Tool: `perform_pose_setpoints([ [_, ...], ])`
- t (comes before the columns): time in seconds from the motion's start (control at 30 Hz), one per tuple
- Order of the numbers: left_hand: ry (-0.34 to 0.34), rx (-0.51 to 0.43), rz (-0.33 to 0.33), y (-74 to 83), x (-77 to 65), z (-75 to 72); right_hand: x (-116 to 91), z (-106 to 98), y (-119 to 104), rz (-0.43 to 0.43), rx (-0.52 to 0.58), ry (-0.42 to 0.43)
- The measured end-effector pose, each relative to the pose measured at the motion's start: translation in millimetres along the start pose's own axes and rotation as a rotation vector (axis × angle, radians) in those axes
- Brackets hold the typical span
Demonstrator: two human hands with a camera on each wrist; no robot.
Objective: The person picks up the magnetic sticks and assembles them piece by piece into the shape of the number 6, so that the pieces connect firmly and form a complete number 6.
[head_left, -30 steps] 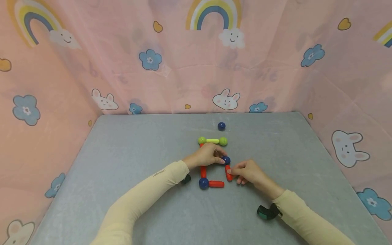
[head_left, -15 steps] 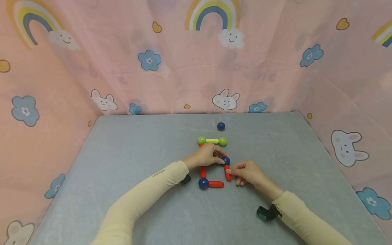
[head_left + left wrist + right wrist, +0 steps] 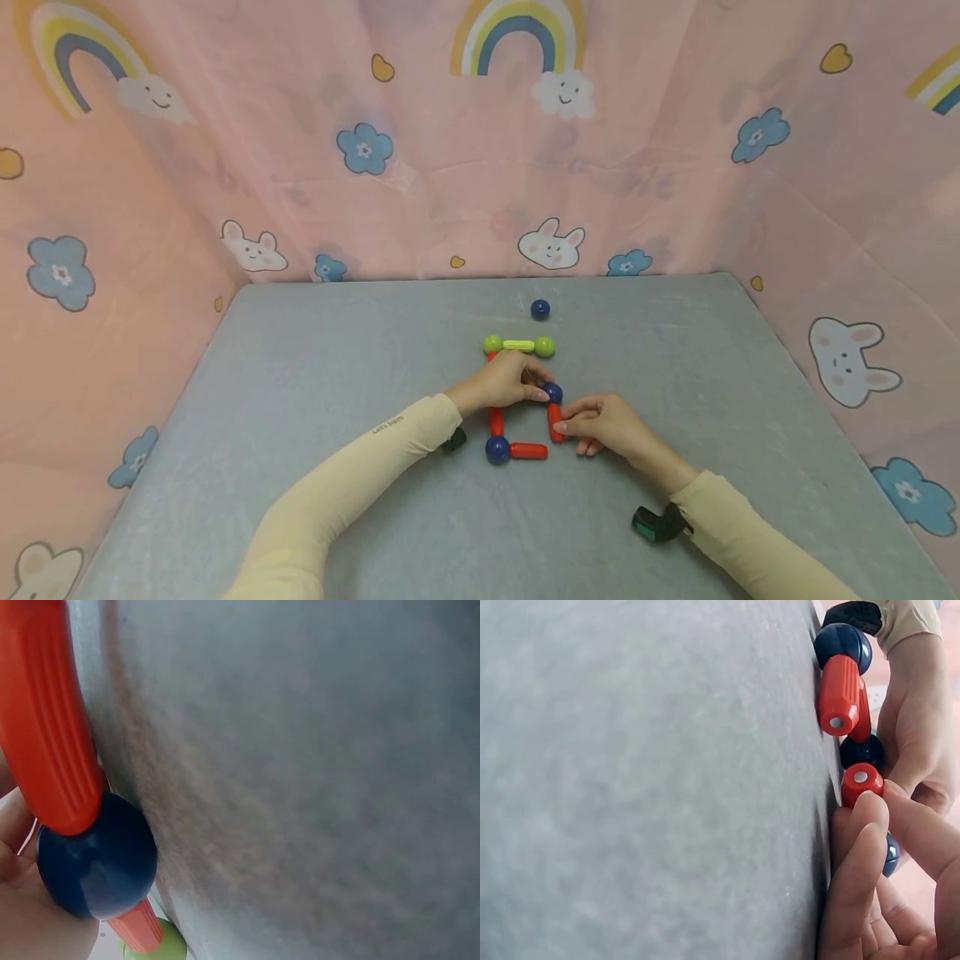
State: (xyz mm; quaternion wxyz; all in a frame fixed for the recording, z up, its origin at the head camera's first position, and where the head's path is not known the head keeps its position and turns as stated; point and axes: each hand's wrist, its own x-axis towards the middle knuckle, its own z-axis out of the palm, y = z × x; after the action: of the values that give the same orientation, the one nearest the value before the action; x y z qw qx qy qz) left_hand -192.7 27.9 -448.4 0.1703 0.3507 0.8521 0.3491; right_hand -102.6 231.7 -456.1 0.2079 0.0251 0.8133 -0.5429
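Near the table's middle my left hand [image 3: 502,383] holds a blue ball [image 3: 552,392] at its fingertips. My right hand [image 3: 613,427] pinches a short red magnetic rod [image 3: 555,423] between thumb and fingers, its upper end at that ball. A bare metal tip shows on the rod's near end [image 3: 861,778] in the right wrist view. Under the left hand runs a chain of red rods [image 3: 497,422], with a blue ball [image 3: 101,859] at a joint that the hand hides from the head camera. The chain ends at a front blue ball [image 3: 497,450], from which another red rod [image 3: 529,451] points right.
At the chain's far end, a yellow-green rod [image 3: 518,345] joins two green balls [image 3: 544,347]. A loose blue ball [image 3: 540,309] lies behind them on the grey table [image 3: 337,350]. Pink printed cloth [image 3: 420,192] encloses the back and sides.
The right hand's red rod has swung slightly left at its near end and now stands nearly in line below the held blue ball. The left hand stays put.
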Motion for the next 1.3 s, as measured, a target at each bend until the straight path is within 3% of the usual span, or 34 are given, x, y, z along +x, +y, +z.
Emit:
perform_pose_setpoints([
  [0.9, -0.016, -0.022, -0.011, 0.0, -1.3, -1.8, 2.4, -0.7, 1.8, 0.031, 0.046, 0.009],
  [1.1, 0.063, -0.056, 0.019, 4.4, -10.2, -9.3, 2.4, -2.2, 1.8, 0.019, 0.056, 0.007],
  [1.3, 0.169, -0.158, 0.048, 11.5, -35.2, -18.2, 4.6, -7.0, 3.0, 0.002, 0.042, 0.033],
])
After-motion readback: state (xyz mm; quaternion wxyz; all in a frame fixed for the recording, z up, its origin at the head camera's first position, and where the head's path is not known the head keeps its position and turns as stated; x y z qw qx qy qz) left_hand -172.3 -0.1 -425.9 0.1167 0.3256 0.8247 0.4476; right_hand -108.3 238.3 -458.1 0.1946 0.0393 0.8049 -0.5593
